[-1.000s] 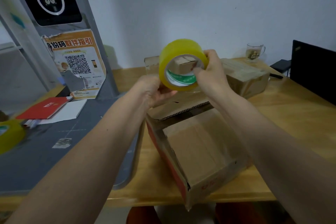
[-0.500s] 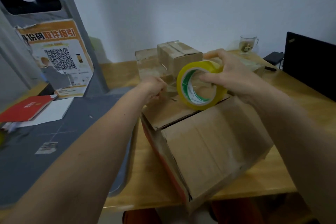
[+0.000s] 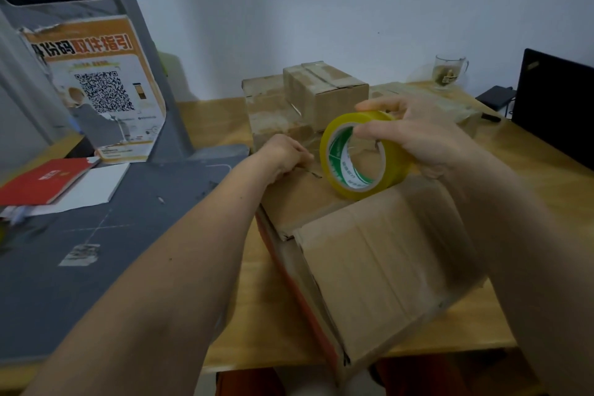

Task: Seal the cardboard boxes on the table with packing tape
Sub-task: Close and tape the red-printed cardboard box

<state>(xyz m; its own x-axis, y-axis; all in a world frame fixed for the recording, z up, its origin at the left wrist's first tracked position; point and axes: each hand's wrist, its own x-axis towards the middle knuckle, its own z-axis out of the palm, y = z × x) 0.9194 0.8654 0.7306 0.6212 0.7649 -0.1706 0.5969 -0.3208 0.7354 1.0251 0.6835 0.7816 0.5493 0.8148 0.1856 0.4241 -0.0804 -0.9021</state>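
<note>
Foremost, we record one tape roll, yellow with a green-printed core, standing on edge on the top flap of the nearest cardboard box. Our right hand grips it from above, fingers curled over the rim and thumb through the core. Our left hand rests on the same flap just left of the roll, fingers curled together and pressed down; we cannot tell whether they pinch the tape's end. The box lies at the front of the wooden table, flaps folded shut. Behind it: a flat carton with a small taped box on top. Further right: a glass mug and a black laptop. To the left: a grey mat, a red booklet, a QR-code poster.
</note>
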